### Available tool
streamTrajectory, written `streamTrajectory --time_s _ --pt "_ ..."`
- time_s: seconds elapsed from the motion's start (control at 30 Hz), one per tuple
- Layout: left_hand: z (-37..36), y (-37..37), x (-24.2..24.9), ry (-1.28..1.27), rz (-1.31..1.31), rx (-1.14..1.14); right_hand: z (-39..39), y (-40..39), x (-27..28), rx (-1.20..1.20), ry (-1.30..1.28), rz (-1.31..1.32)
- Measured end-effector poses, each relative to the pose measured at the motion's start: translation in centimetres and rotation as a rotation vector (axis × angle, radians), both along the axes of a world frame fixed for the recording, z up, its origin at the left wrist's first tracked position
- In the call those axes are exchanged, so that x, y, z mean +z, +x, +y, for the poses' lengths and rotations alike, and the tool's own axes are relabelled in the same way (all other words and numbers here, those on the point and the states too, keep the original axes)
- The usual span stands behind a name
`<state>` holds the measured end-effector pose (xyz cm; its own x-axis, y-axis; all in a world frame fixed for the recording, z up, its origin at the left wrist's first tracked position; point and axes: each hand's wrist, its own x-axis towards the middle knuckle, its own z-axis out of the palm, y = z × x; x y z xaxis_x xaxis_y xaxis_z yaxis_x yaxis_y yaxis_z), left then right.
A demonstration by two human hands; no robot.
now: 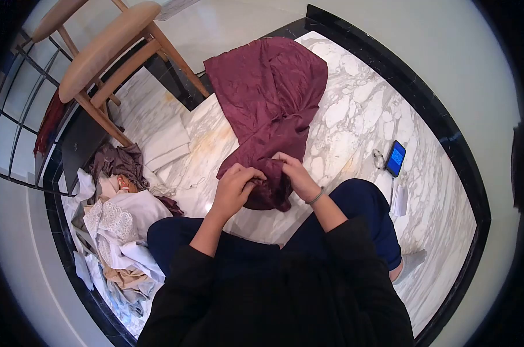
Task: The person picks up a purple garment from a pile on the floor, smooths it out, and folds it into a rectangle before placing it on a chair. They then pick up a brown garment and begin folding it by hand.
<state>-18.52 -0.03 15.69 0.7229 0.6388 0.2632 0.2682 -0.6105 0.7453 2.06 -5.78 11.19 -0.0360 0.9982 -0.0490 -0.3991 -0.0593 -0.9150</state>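
A maroon cloth (267, 87) lies spread on the marble floor in front of me, its near end gathered between my hands. My left hand (236, 188) pinches the gathered edge from the left, thumb and fingers pressed together. From the right, my right hand (299, 178) grips the same bunched end, its fingers curled into the folds. The fingertips are partly sunk in the fabric, and I cannot make out whether anything small is held there. Below the hands, a darker fold of the cloth hangs toward my lap.
A heap of mixed fabrics (129, 220) lies at my left knee. A wooden chair (108, 52) stands at the upper left, near a black wire rack (19, 121). To my right, a phone (395, 159) with a lit blue screen rests on the marble floor (354, 87).
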Motion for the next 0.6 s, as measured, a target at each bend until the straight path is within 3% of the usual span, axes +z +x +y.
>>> streamTrajectory --time_s 0.07,0.27,0.4,0.43,0.53,0.6 --pt "0.2 0.1 0.0 0.053 -0.076 0.018 0.2 -1.1 0.1 0.006 -0.024 -0.115" --pt "0.0 0.5 0.0 0.090 -0.136 0.152 -0.1 -2.1 0.8 0.151 -0.108 0.026" --pt "0.1 0.6 -0.5 0.088 -0.141 0.192 -0.8 -3.6 1.5 0.219 -0.072 -0.035" --pt "0.2 0.5 -0.8 0.073 -0.135 0.195 -0.7 -3.9 1.0 0.176 -0.024 -0.165" --pt "0.2 0.4 -2.2 -0.311 -0.101 0.173 -0.4 -4.2 0.9 0.049 0.138 -0.502" --pt "0.6 0.3 -2.4 -0.167 -0.054 0.060 -0.8 -3.4 1.9 -0.005 0.140 -0.505"
